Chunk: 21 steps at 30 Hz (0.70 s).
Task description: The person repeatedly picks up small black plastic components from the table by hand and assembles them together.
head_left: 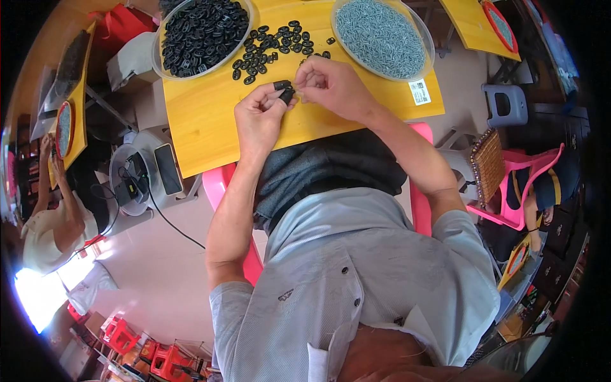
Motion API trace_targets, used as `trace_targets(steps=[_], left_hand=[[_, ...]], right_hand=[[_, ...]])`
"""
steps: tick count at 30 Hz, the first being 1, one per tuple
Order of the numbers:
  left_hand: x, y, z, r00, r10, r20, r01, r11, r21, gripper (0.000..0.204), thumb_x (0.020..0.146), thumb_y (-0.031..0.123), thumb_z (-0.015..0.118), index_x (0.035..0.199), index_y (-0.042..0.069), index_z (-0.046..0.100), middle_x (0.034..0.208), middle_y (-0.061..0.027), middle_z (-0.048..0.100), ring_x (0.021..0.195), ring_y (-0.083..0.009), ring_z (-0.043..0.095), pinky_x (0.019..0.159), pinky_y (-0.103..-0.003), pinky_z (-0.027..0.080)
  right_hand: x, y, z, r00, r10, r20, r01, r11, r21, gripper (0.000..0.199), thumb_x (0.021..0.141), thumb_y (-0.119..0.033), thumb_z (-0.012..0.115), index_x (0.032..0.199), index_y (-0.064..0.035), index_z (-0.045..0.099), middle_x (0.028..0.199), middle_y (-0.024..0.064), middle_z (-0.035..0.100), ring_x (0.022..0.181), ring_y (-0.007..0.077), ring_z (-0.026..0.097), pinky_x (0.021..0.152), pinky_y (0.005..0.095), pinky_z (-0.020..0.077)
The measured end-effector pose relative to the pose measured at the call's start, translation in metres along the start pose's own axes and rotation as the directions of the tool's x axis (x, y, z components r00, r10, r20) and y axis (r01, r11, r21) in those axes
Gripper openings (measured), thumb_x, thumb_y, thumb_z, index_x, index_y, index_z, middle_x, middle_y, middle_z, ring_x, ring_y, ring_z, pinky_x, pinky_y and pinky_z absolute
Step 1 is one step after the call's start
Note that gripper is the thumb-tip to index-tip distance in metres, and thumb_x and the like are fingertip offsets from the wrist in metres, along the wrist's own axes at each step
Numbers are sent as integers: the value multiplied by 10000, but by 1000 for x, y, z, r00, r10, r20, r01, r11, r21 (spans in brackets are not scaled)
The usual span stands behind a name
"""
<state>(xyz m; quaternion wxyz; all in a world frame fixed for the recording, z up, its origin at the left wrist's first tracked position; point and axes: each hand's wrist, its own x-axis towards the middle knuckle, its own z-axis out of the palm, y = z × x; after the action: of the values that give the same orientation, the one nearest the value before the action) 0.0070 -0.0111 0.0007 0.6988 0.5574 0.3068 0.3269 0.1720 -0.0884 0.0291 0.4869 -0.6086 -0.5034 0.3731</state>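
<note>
My left hand is closed, with thumb and fingers pinching a small black plastic piece above the yellow table. Something black also covers the tip of its index finger. My right hand meets it from the right, its thumb and forefinger pressed together beside the piece; whatever they pinch is too small to make out. Just beyond my hands lie several loose black oval pieces with holes. A clear round tub of the same black pieces stands at the far left, and a tub of small silvery screws at the far right.
My yellow table carries a white label at its right edge. To the left, a phone lies on a stool beside a clear bin with black chargers. Other people sit at both sides; a grey stool stands right.
</note>
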Motion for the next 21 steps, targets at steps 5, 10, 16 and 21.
trace_targets(steps=[5,10,16,21], left_hand=[[1,0,-2,1000,-5,4,5,997,-70,147,901,-73,581,1034,-94,640,900,-117,707,797,-145,692,750,-246,557],[0,3,-1,1000,-24,-2,24,997,-69,147,904,-65,590,1040,-88,640,906,-116,707,801,-148,695,754,-247,563],[-1,3,0,1000,-27,-2,27,998,-57,133,903,-57,599,1027,-84,641,901,-107,705,812,-147,697,762,-246,565],[-4,1,0,1000,1,-9,-1,1000,-30,110,900,-53,606,1000,-84,641,893,-105,706,806,-133,691,751,-229,552]], right_hand=[[0,4,4,999,-3,-52,3,1000,0,146,812,-35,650,947,19,658,748,71,694,678,123,668,638,261,524],[-1,1,5,996,-2,-94,-2,999,-42,141,821,-50,656,944,14,681,755,89,701,681,133,669,636,262,522],[-2,-6,4,989,-102,-106,77,973,-218,118,828,-73,665,913,8,682,735,106,682,654,152,660,613,285,510],[-3,-8,4,996,-22,-85,2,974,-228,125,842,-98,658,896,14,675,723,102,681,639,146,648,602,277,496]])
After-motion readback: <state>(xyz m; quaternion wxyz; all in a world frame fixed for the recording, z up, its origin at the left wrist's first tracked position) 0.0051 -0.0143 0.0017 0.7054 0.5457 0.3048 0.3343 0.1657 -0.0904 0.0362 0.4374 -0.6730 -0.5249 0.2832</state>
